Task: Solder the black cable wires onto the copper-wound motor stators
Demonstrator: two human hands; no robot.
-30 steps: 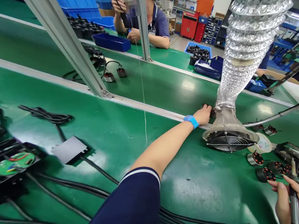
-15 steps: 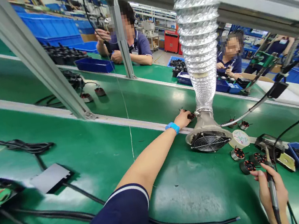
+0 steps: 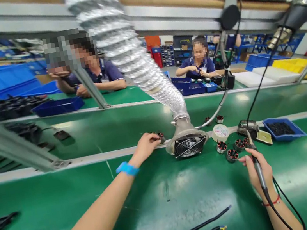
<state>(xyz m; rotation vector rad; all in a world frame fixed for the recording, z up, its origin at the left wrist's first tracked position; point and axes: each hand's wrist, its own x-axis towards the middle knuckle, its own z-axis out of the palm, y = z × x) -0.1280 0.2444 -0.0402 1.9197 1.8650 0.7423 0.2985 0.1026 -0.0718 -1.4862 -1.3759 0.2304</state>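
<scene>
My left hand (image 3: 147, 144), with a blue wristband, reaches to the metal rail, its fingers closed on a small round motor (image 3: 161, 137) just left of the fume extractor fan (image 3: 188, 146). In my right hand (image 3: 259, 169) is a soldering iron (image 3: 260, 175), held like a pen with its tip pointing up and away. Several small motors with red and black tops, among them a near motor (image 3: 232, 155), stand just left of that hand. Behind them are a tape roll (image 3: 220, 133) and a soldering iron stand (image 3: 247, 127) with a yellowish sponge (image 3: 263, 137).
A blue bin (image 3: 301, 133) of black parts stands at the right. Black cables (image 3: 191, 229) with bared ends lie at the front. A silver duct (image 3: 144, 65) hangs above the fan. Two people sit across the line near a dark blue tray (image 3: 58, 106).
The view has swung right and upward. My left hand has drawn back slightly towards the rail with the motor at its fingers. My right hand still holds the soldering iron beside the motors.
</scene>
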